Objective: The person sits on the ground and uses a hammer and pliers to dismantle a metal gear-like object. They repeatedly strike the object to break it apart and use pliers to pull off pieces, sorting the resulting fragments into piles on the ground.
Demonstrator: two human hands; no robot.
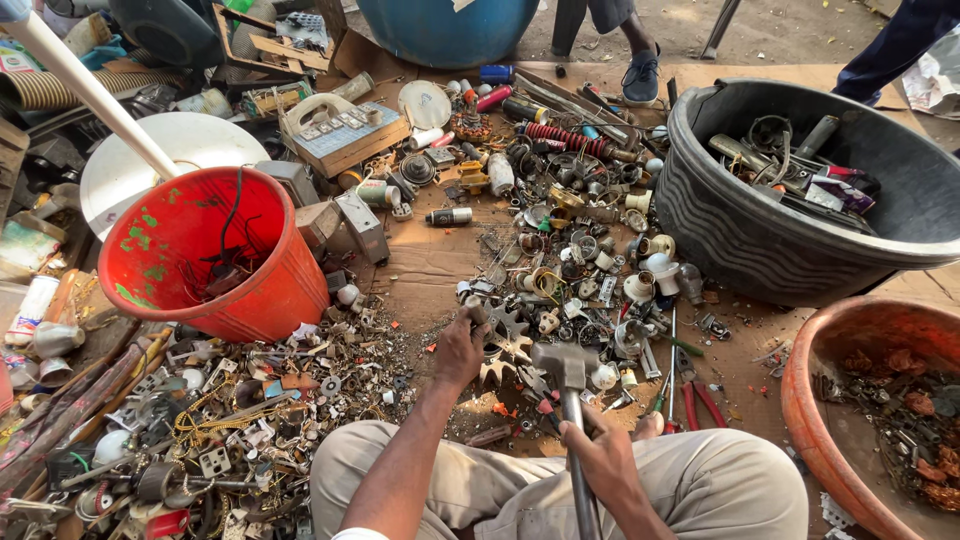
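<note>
**Hammer over the sprocket, scrap spread all round**

Flattened cardboard point(430, 265) covers the ground where you sit, and it is strewn with small metal scrap. Take the toothed sprocket point(505, 335) in front of your knees as the landmark.

Your left hand point(458, 348) lies just left of the sprocket, its grip closed on a small grey metal piece point(478, 312) that sits at the sprocket's upper left edge. Your right hand point(590, 445) is nearer to you than the sprocket, its grip clamped round the metal shaft of a hammer point(567, 390). The hammer's grey head sits just right of the sprocket, close above the scrap; whether it touches anything you cannot tell from this view.

Left of the sprocket and beyond your left hand, a red bucket point(265, 290) leans over, with dark wire inside. Far right of the sprocket stands a big black tub point(730, 230) holding metal odds and ends, and nearer you on that side an orange basin point(815, 400) with rusty bits. Red-handled pliers point(700, 395) lie right of the hammer head. Beyond the sprocket, a spread of sockets, springs and small fittings point(580, 230) runs toward a blue barrel point(450, 30).
</note>
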